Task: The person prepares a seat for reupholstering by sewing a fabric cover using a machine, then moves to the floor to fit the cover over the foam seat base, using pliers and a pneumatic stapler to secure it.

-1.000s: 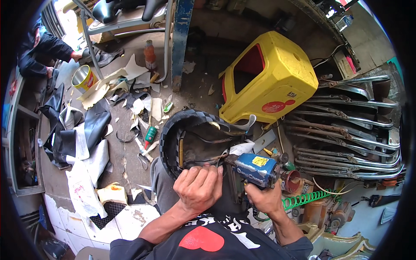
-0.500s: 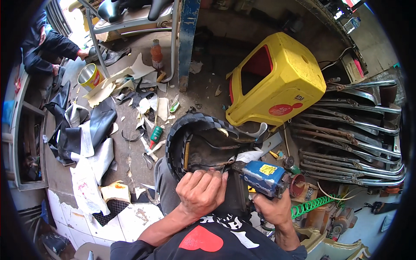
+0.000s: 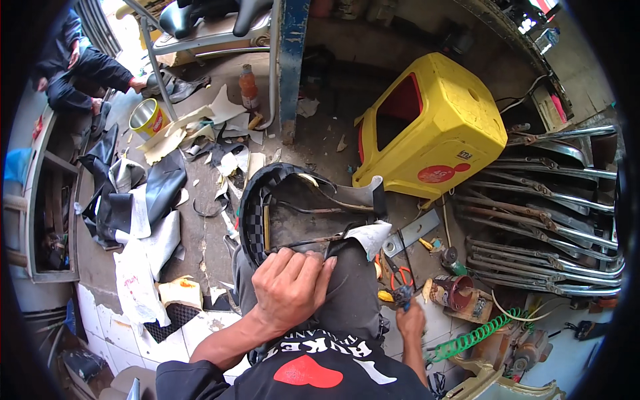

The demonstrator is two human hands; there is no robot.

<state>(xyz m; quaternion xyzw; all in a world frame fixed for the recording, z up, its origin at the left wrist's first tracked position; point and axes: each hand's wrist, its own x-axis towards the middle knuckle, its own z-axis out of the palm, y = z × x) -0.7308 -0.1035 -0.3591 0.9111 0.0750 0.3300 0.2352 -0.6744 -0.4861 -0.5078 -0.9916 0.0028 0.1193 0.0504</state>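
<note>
**Two hands on an upturned seat**

Two hands work at a seat (image 3: 293, 213) that lies upside down on the person's lap, its bare plastic underside up and a checked black cover wrapped round its curved left rim. The left hand (image 3: 290, 290) presses on the near edge, fingers (image 3: 313, 267) curled and pinching the black vinyl cover where it folds over the rim. A loose pale flap of cover (image 3: 370, 237) stands up just right of them. The right hand (image 3: 410, 320) hangs low beside the knee, clenched on a small dark tool (image 3: 403, 295) whose shape is too small to make out. Scissors (image 3: 399, 270) lie on the floor just above it. A glossy yellow plastic stool (image 3: 453, 127) lies tipped beyond the seat, and curved chrome bars (image 3: 553, 220) are stacked at the right.
</note>
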